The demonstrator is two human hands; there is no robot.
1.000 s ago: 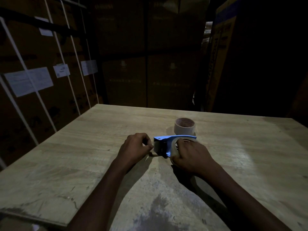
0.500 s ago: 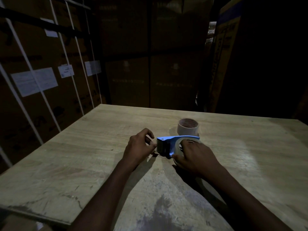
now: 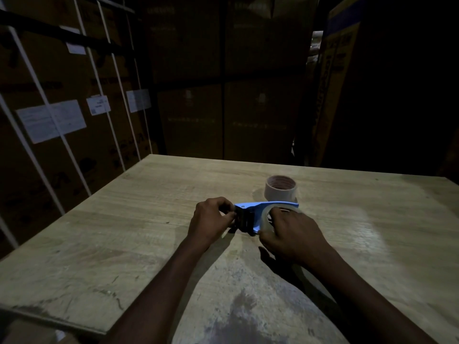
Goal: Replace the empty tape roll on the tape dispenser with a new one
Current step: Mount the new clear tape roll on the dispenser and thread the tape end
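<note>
Left hand (image 3: 211,217) pinching, right hand (image 3: 290,234) curled, gripping.

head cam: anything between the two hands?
Yes: the blue tape dispenser, held between left hand and right hand, in the head view.

On the wooden table (image 3: 124,219), the left hand (image 3: 211,219) pinches the blue tape dispenser (image 3: 250,209)'s front; the right hand (image 3: 290,234) grips its clear roll (image 3: 264,219).

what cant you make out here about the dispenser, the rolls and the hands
- Head view: whether the tape end is threaded; the left hand covers the front of the tape dispenser.
- The hub and most of the mounted roll, under the right hand.
- How much tape is on the loose roll; too dim.
- Box labels: too small.
</note>
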